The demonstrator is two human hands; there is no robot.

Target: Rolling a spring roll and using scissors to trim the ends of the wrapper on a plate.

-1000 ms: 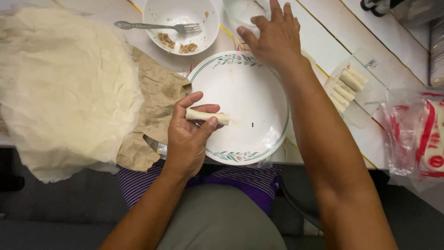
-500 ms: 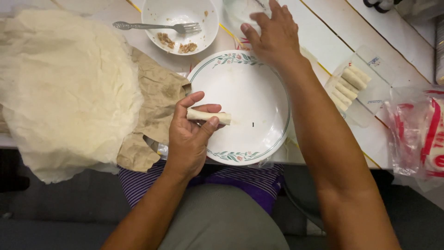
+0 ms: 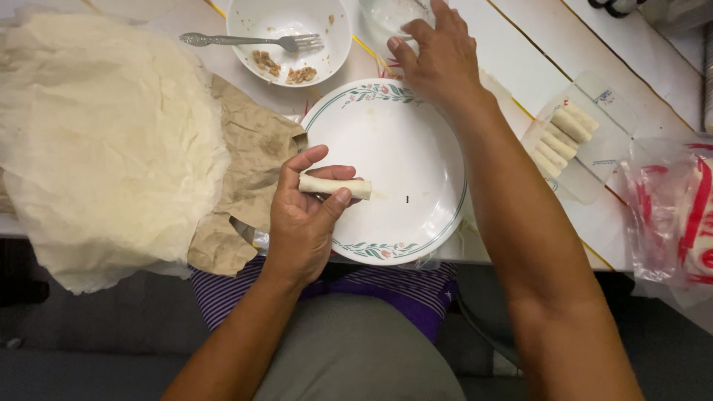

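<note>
Your left hand [image 3: 304, 223] pinches a thin rolled wrapper [image 3: 336, 186] between thumb and fingers [image 3: 308, 160], holding it level over the left part of the white plate [image 3: 416, 148] with the floral rim. The roll's right end pokes out past your thumb.

Your right hand [image 3: 438, 59] reaches to the far side of the plate, fingers spread and loosely curved on a clear glass bowl [image 3: 386, 15]; they grip nothing that shows.

Left of the plate: a crumpled brown paper [image 3: 252, 171], and on it a wide stack of pale thin wrapper sheets [image 3: 104, 141]. Far of the plate: a white bowl [image 3: 327, 41] with filling crumbs and a fork [image 3: 245, 41] across it.

To the right on the table [image 3: 520, 44]: a clear tray [image 3: 594, 141] with several finished rolls [image 3: 564, 134] side by side. Further right, a red-and-clear plastic bag [image 3: 668, 215].
</note>
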